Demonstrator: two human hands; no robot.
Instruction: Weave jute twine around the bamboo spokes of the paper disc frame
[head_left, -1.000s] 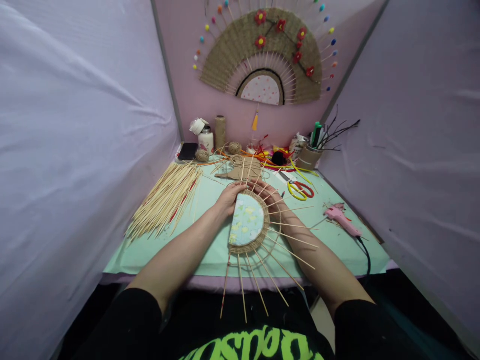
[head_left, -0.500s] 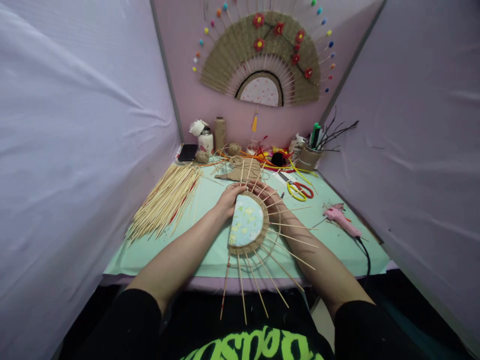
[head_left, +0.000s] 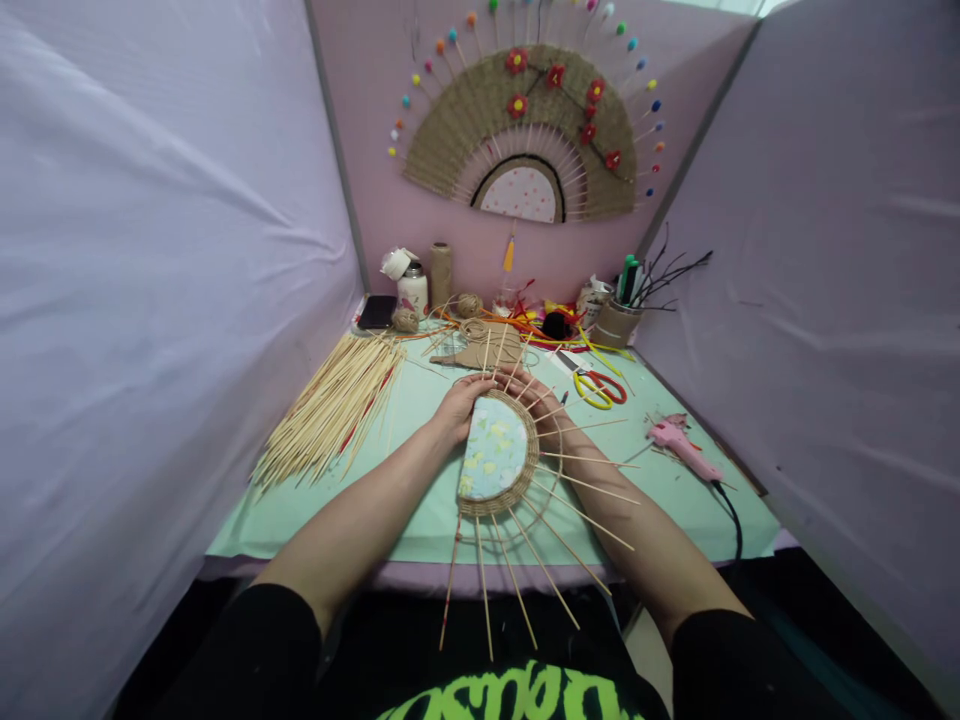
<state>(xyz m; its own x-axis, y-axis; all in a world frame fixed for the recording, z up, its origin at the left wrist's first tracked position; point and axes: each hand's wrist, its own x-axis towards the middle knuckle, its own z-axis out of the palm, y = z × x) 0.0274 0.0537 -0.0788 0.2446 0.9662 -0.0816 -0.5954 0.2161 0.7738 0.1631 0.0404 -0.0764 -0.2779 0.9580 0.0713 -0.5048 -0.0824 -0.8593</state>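
Note:
A half-round fan piece (head_left: 495,452) lies in front of me on the mint-green table (head_left: 675,500). It has a pale flowered centre, a band of wound jute cord round its curved edge and thin bamboo sticks (head_left: 581,487) radiating outward. My left hand (head_left: 459,404) grips its far left corner, fingers curled on the edge. My right hand (head_left: 541,402) sits at the far curved rim among the sticks, fingers closed on the jute cord there; just what it pinches is hard to make out.
A bundle of bamboo sticks (head_left: 330,405) lies left. Yellow-red scissors (head_left: 598,385) and a pink glue gun (head_left: 684,447) with its cable lie right. Jute rolls, a jar (head_left: 413,290), a phone (head_left: 377,311) and a pen cup (head_left: 619,318) line the back. A finished fan (head_left: 529,130) hangs on the wall.
The view has tilted slightly, so everything sits a little lower in the picture. Both hands stay on the fan piece's far edge with small finger movements only.

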